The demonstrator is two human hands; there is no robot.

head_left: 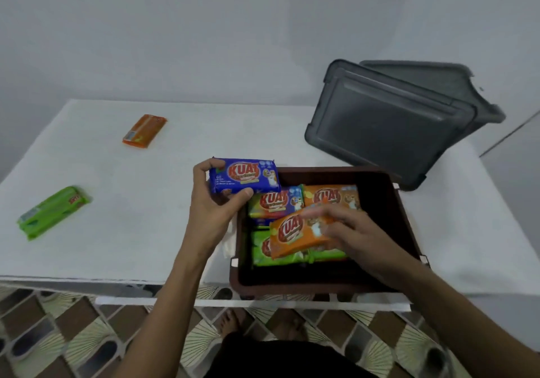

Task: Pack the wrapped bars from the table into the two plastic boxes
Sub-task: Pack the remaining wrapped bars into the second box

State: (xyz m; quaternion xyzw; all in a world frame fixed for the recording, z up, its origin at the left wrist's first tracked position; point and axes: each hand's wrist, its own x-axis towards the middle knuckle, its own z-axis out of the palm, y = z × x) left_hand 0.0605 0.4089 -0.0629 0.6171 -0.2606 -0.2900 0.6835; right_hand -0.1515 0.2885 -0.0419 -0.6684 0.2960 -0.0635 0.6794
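the right hand [355, 233] is laying an orange bar [295, 235] into the brown box [404, 231], fingers pressing on its wrapper (blurry, so hard to be sure). the left hand [214, 199] is pinching a blue bar [245, 175] over the box edge, waiting its turn. next it needs an open spot. farther off, a green bar [52, 212] and another orange bar [144, 130] are lying on the table [146, 216], by the grey box [391, 126].

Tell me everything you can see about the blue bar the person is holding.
The blue bar is a flat rectangular pack in glossy wrapper, with red "KUAT" lettering on an orange patch and a small cartoon figure. The left hand pinches it, label up, roughly level, above the far-left corner of the brown box. Nothing else appears to touch it.
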